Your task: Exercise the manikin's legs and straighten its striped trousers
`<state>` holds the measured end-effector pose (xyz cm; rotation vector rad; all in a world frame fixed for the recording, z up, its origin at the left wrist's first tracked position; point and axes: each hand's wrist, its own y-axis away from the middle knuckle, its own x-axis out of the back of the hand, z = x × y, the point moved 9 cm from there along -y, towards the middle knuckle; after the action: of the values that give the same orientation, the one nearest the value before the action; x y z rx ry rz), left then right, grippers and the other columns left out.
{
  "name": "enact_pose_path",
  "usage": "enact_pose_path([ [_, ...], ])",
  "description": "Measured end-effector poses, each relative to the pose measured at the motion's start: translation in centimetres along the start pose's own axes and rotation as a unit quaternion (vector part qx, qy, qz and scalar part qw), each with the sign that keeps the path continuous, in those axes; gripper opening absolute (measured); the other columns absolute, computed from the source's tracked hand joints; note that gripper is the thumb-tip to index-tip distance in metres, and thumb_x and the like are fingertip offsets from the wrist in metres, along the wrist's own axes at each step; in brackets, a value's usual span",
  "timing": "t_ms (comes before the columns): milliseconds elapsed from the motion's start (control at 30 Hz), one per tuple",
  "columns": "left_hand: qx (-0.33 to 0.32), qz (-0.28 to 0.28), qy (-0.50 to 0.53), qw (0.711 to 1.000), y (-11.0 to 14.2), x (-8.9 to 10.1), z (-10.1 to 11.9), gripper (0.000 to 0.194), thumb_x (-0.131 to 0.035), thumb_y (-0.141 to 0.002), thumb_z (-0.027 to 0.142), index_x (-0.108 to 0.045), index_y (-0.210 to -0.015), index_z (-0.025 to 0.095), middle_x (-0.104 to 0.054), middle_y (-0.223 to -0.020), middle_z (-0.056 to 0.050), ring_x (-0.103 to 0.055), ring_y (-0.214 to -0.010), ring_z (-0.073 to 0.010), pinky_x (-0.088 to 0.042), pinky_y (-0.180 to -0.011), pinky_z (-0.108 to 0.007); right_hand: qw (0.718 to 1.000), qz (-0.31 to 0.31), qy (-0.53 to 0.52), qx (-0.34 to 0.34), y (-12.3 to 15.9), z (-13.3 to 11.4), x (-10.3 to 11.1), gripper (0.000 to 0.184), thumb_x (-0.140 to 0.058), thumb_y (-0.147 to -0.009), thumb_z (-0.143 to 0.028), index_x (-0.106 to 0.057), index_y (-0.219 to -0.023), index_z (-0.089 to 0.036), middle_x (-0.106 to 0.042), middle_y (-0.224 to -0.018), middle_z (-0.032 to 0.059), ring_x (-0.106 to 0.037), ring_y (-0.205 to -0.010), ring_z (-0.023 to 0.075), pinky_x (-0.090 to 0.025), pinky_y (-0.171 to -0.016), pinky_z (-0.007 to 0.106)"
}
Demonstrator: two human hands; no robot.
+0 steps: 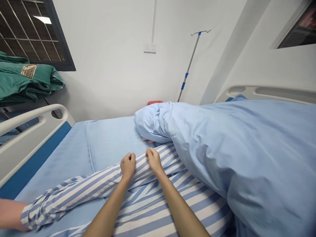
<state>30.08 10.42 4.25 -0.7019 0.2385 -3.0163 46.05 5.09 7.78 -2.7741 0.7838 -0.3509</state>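
Left hand (pixel 127 166) and right hand (pixel 154 161) curl closed, bunching the soft cotton striped patient gown (pixel 148 194) mid-bed, just beside the puffy pale-blue duvet (pixel 247 158), over smooth blue bed sheet (pixel 111 144).

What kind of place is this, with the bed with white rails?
Probably a hospital ward: there's an IV pole, a bed with a white side rail, and blue-striped patient clothing.

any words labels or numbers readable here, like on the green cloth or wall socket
None can be read. The gold patch on the folded green cloth shows a pattern, with any lettering too small to tell. The white wall socket shows no legible marking.
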Motion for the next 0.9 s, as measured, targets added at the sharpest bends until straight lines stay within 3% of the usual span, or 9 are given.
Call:
enact_pose_path([
  [133,-0.015,-0.045,0.002,0.999,0.2,0.0,0.1,0.034,-0.042,-0.077,0.036,-0.035,-0.049,0.019,-0.035,-0.047,0.006,-0.036,-0.053,-0.0096,-0.027,-0.055,-0.023,1.000,0.013,0.023,-0.016,-0.5,2.2,1.2,0.036,-0.035,-0.086,-0.043,-0.038,-0.059,-0.020,-0.040,-0.053,-0.0037,-0.040,-0.052,0.0114,-0.030,-0.053,0.024],
  [267,-0.017,-0.069,0.017,0.997,2.4,3.3,0.5,0.032,-0.040,-0.078,0.036,-0.040,-0.051,0.019,-0.041,-0.048,0.005,-0.041,-0.053,-0.0101,-0.032,-0.056,-0.022,0.997,-0.019,0.078,0.016,-0.3,1.9,0.1,0.037,-0.032,-0.086,-0.045,-0.037,-0.059,-0.020,-0.040,-0.053,-0.0037,-0.041,-0.053,0.0121,-0.030,-0.054,0.024],
  [400,-0.017,-0.110,0.030,0.993,7.8,9.9,-1.9,0.037,-0.044,-0.079,0.044,-0.042,-0.051,0.019,-0.038,-0.049,0.005,-0.039,-0.053,-0.0106,-0.032,-0.055,-0.022,0.995,-0.034,0.096,0.013,-0.5,1.5,0.0,0.037,-0.031,-0.085,-0.046,-0.039,-0.059,-0.020,-0.045,-0.053,-0.0028,-0.044,-0.055,0.0134,-0.031,-0.056,0.024],
  [533,0.018,-0.038,-0.033,0.999,12.1,19.9,-8.4,0.040,-0.042,-0.077,0.050,-0.037,-0.051,0.020,-0.037,-0.050,0.004,-0.039,-0.054,-0.0114,-0.032,-0.055,-0.022,0.994,-0.032,0.104,0.017,0.7,0.1,-0.3,0.034,-0.034,-0.082,-0.042,-0.042,-0.057,-0.020,-0.050,-0.055,-0.0002,-0.047,-0.057,0.0148,-0.031,-0.057,0.025],
  [600,0.043,0.006,-0.092,0.995,13.1,24.1,-11.5,0.038,-0.042,-0.075,0.051,-0.037,-0.052,0.020,-0.037,-0.050,0.004,-0.040,-0.054,-0.0122,-0.032,-0.054,-0.022,0.993,-0.032,0.114,0.024,3.0,-1.0,-1.0,0.034,-0.034,-0.082,-0.041,-0.043,-0.057,-0.020,-0.052,-0.055,0.0008,-0.047,-0.058,0.0151,-0.031,-0.058,0.025],
  [667,0.052,0.020,-0.145,0.988,13.4,26.3,-13.3,0.035,-0.040,-0.075,0.049,-0.038,-0.054,0.021,-0.039,-0.051,0.004,-0.041,-0.055,-0.0129,-0.032,-0.055,-0.022,0.992,-0.043,0.117,0.036,6.5,-2.2,-2.4,0.035,-0.033,-0.084,-0.040,-0.044,-0.058,-0.020,-0.052,-0.055,0.0007,-0.047,-0.057,0.0148,-0.031,-0.058,0.025],
  [900,0.060,-0.003,-0.258,0.964,13.6,26.3,-13.0,0.029,-0.036,-0.080,0.040,-0.042,-0.058,0.022,-0.055,-0.060,0.001,-0.051,-0.063,-0.0156,-0.031,-0.058,-0.024,0.986,-0.139,0.082,0.048,20.5,-7.6,-11.9,0.038,-0.033,-0.089,-0.039,-0.041,-0.058,-0.018,-0.045,-0.053,-0.0023,-0.042,-0.053,0.0107,-0.025,-0.053,0.023],
])
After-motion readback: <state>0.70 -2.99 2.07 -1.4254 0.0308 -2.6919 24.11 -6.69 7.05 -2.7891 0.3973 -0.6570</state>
